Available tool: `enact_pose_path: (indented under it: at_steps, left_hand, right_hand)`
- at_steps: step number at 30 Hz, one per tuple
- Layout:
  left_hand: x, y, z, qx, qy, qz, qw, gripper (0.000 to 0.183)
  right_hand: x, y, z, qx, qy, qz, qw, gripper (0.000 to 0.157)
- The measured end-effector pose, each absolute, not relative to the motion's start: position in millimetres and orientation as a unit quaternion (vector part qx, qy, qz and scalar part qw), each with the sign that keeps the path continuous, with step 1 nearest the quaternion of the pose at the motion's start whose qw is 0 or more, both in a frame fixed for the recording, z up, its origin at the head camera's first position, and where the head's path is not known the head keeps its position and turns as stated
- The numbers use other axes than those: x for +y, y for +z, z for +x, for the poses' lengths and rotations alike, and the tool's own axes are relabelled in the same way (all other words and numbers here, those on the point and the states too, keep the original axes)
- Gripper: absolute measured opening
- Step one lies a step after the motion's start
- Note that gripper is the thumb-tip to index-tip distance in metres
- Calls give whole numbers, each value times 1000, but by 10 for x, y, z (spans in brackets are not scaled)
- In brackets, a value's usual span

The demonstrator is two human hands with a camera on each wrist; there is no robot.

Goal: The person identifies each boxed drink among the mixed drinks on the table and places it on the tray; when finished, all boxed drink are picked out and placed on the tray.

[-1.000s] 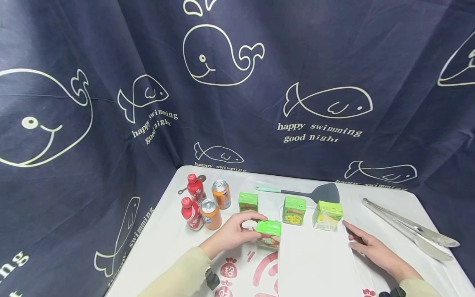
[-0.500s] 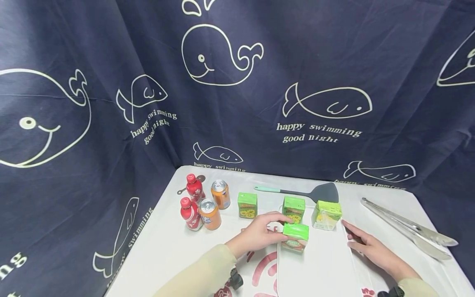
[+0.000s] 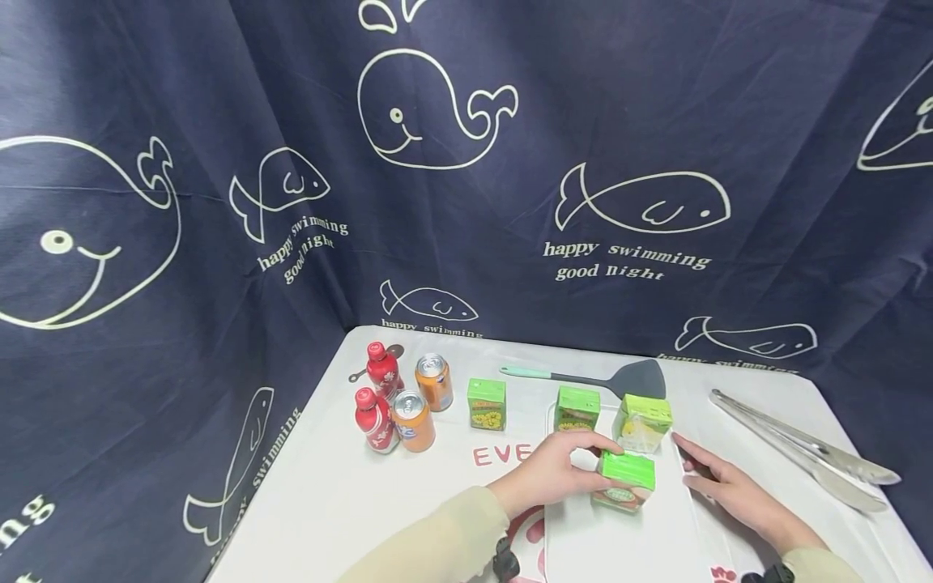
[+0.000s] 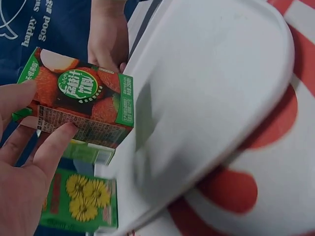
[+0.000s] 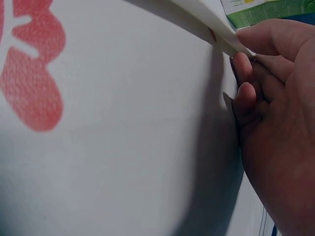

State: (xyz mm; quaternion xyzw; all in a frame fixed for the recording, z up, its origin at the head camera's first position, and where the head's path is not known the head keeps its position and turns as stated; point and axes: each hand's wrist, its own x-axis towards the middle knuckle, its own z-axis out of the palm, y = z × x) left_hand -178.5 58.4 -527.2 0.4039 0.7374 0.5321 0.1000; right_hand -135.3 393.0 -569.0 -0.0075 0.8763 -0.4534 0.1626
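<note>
In the head view my left hand pinches a lychee juice carton between thumb and fingers, over a white tray. The left wrist view shows the carton's lychee-printed face, held tilted above the tray's surface. My right hand grips the tray's right edge near its far corner, and in the right wrist view its fingertips meet the rim. Beyond the held carton, a green chrysanthemum drink carton and a yellow-green lemon-printed carton stand at the tray's far end.
Another green carton stands left of the tray. Farther left are two red bottles and two orange cans, a dark spoon behind them. A spatula lies at the back, metal tongs at the right.
My left hand has carried the lychee carton rightward, from beside the tray's left edge to over its right half. The right hand has stayed at the tray's edge.
</note>
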Motion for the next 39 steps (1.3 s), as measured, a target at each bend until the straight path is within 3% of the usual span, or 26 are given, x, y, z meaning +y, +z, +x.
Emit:
enact_pose_path:
  at_steps: [14,26,39]
  left_hand:
    - [929,-5275,-1629,754,501,418,77,42]
    - [1050,-5313,-1572,762,493,417,52,42]
    - [1137,-5377,-1618,765,498,403,64,41]
  right_hand:
    - [3935,-5697,-1364,876,-450,2,170,83]
    - [3961,-5734,-1357,881,-448,-16,148,74]
    - [3971,-5732,-1368,867,-469,-15,168,75]
